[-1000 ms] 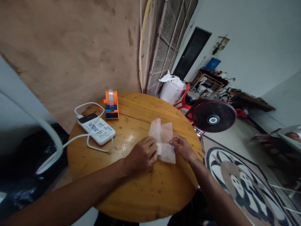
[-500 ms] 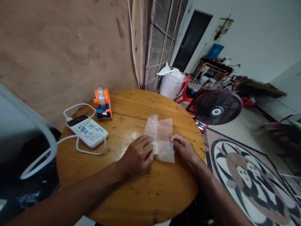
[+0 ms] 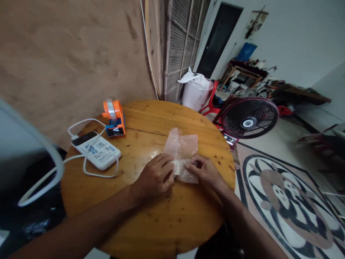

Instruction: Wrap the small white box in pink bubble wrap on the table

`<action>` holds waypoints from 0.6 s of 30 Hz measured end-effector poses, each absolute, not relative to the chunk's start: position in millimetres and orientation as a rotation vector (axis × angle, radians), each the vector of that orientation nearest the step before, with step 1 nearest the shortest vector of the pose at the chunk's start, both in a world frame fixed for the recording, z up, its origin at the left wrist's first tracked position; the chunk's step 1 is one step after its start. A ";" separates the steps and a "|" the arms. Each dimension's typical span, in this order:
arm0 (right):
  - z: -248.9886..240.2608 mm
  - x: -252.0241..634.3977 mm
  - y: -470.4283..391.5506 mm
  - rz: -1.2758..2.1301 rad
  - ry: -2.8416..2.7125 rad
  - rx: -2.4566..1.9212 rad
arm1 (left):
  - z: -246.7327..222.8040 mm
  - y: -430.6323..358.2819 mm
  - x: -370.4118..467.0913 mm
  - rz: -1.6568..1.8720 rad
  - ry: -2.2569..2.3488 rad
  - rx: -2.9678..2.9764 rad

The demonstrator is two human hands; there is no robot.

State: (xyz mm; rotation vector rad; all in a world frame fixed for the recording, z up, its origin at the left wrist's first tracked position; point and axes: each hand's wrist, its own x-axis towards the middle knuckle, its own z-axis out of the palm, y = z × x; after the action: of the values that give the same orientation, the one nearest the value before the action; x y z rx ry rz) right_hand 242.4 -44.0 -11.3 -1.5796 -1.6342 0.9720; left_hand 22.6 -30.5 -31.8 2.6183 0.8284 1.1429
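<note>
A piece of clear bubble wrap (image 3: 188,145) lies on the round wooden table (image 3: 151,223), its near part folded over in a band. My left hand (image 3: 159,172) is closed on the left edge of the fold, fingers curled. At the right side of the fold, my right hand (image 3: 205,171) pinches the bubble wrap between thumb and fingers. Whether anything is wrapped inside the fold cannot be made out.
An orange and blue tape dispenser (image 3: 115,118) stands at the table's back left. Near it lies a white power bank (image 3: 104,154) with a looped white cable. Beyond the right edge stand a fan (image 3: 249,120) and a white sack (image 3: 196,93).
My right hand has shifted slightly left, its thumb now over the folded bubble wrap. My left hand stays at the left edge. The view has turned a little.
</note>
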 end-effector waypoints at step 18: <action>-22.2 214.9 -42.3 1.053 -1.254 -1.440 | -22.7 -29.2 20.7 1.064 0.859 2.711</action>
State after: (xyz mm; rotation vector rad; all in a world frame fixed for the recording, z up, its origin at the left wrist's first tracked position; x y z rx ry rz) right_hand 214.9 -42.3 -22.2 -1.4405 -1.2538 1.0527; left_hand 20.7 -29.2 -22.7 2.7114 0.8585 1.0640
